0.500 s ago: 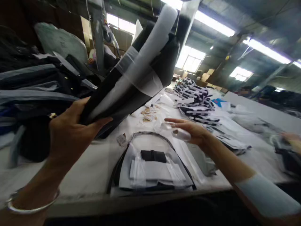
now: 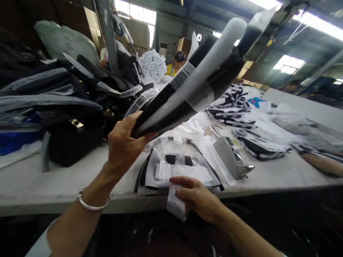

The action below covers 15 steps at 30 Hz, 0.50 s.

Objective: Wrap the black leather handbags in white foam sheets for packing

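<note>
My left hand (image 2: 125, 137) is closed round the lower end of a black bag (image 2: 158, 107), raised and tilted above the table. White foam sheet (image 2: 209, 60) and clear film cover parts of it. At the table's front edge, my right hand (image 2: 198, 196) pinches a crumpled, translucent plastic strip (image 2: 175, 203). A second bag (image 2: 150, 171), with a black rim and white foam wrapping, lies flat on the table just behind that hand. Clear strips cross its front, over a black piece (image 2: 171, 160); I cannot tell whether the pinched strip joins them.
A grey tape dispenser (image 2: 232, 157) stands right of the flat bag. Black bags with wrapped handles (image 2: 75, 132) pile up on the left. Black-and-white striped pieces (image 2: 233, 114) are heaped at the back right. A co-worker's hand (image 2: 323, 164) rests at the far right; another person (image 2: 175, 64) is behind.
My right hand has come down and toward me, from beyond the flat bag to its front edge. My left hand and the raised bag have shifted right in view.
</note>
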{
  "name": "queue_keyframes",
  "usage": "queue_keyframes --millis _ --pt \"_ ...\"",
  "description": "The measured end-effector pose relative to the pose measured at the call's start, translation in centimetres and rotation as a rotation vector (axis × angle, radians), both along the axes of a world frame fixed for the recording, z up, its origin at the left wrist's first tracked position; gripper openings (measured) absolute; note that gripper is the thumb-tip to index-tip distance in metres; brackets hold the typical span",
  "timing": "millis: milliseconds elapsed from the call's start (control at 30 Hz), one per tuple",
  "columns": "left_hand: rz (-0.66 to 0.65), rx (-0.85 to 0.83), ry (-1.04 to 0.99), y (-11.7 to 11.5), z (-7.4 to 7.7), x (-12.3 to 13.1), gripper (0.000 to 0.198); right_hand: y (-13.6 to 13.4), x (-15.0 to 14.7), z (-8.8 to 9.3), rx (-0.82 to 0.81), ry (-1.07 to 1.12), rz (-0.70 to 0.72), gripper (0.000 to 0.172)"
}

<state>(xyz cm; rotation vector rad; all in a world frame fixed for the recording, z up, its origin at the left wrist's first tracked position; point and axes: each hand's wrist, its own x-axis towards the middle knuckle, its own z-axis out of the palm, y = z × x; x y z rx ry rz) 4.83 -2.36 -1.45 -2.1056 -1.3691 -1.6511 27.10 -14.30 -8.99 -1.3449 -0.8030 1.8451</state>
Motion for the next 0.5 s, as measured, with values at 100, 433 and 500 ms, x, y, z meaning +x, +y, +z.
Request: queue_keyframes --millis 100,433,500 --pt "-0.01 0.029 0.042 -0.1 -0.2 0.6 0.05 -0.3 2.1 1.7 0.157 -0.347 0.245 0.055" --pt "0.029 -0.024 0.01 0.5 0.0 0.5 0.05 8.4 4.5 5.7 0.775 -1.471 0.228 0.02" --pt "0.031 -0.018 0.007 0.5 0.2 0.3 0.05 11.3 3.5 4.0 0.715 -1.557 0.441 0.032"
